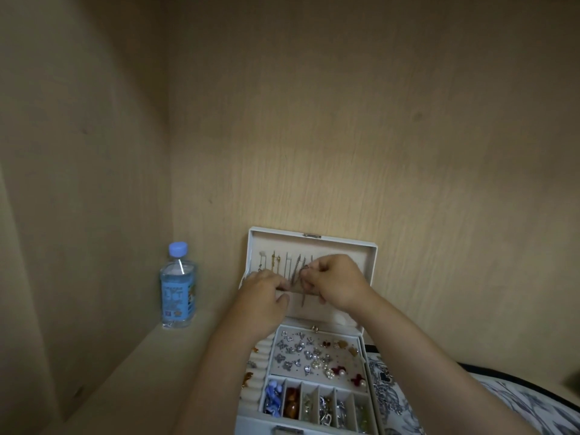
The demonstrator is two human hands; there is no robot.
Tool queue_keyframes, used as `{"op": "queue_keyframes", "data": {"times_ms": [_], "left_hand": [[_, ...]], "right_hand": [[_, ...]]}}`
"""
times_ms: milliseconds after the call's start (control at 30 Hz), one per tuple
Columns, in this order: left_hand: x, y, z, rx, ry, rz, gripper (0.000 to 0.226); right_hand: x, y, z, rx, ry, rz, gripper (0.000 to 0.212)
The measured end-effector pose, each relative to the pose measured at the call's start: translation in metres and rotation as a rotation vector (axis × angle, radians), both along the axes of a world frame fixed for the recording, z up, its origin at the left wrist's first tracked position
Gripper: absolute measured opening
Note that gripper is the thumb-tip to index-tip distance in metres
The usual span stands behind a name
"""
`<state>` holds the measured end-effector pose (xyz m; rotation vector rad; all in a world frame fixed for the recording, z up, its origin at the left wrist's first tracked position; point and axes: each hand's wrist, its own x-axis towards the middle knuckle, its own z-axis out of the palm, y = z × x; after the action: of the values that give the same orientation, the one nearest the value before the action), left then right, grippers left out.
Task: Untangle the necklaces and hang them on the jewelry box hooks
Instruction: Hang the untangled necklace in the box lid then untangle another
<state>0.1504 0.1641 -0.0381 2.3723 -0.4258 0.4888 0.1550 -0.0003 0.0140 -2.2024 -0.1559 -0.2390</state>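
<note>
Right grip (335, 281) pinches a necklace (297, 277) at the hook row inside the jewelry box (314, 233) lid. Left grip (263, 288) is curled just beside it, lower on the chain; can't tell if it actually holds. Risk: the chain snags the hung necklaces (273, 262) next to it and re-tangles, or slips off the hook if released early. Box base: stud tray (314, 356) with earrings and pearls; front compartments (317, 403) hold blue, amber and silver pieces. Water bottle (177, 287) stands left of the box.
</note>
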Motion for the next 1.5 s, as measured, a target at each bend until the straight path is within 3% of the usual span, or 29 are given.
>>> {"op": "queue_keyframes", "data": {"times_ms": [100, 233, 367, 467, 633, 833, 933, 1200, 1367, 1500], "left_hand": [[-0.001, -0.003, -0.001, 0.132, -0.046, 0.053, 0.029], [-0.004, -0.007, -0.003, 0.232, -0.058, 0.086, 0.030], [-0.003, -0.006, -0.001, 0.206, -0.073, 0.088, 0.021], [-0.004, -0.007, 0.001, 0.208, -0.057, 0.089, 0.022], [-0.006, -0.012, 0.002, 0.274, -0.082, 0.122, 0.026], [-0.019, -0.033, 0.012, 0.233, -0.062, 0.117, 0.034], [-0.033, -0.055, 0.019, 0.229, -0.066, 0.014, 0.033], [-0.075, -0.131, 0.004, 0.238, 0.024, -0.222, 0.017], [-0.093, -0.167, -0.010, 0.398, 0.135, -0.338, 0.017], [-0.098, -0.189, -0.027, 0.528, 0.305, -0.357, 0.018]], "right_hand": [[0.004, 0.001, 0.006, -0.068, -0.099, -0.041, 0.029], [0.011, 0.006, 0.002, -0.055, -0.173, -0.053, 0.015], [0.006, 0.007, -0.006, -0.353, -0.166, -0.017, 0.006], [-0.001, 0.007, -0.014, -0.578, -0.181, 0.033, 0.016], [-0.005, 0.001, -0.020, -0.675, -0.153, 0.119, 0.028], [-0.021, -0.032, -0.007, -0.550, -0.173, 0.120, 0.033], [-0.035, -0.067, -0.002, -0.472, -0.167, 0.080, 0.024], [-0.088, -0.163, -0.036, -0.420, 0.031, 0.101, 0.009], [-0.111, -0.198, -0.068, -0.467, 0.175, 0.183, 0.020], [-0.127, -0.209, -0.084, -0.463, 0.226, 0.240, 0.014]]}}
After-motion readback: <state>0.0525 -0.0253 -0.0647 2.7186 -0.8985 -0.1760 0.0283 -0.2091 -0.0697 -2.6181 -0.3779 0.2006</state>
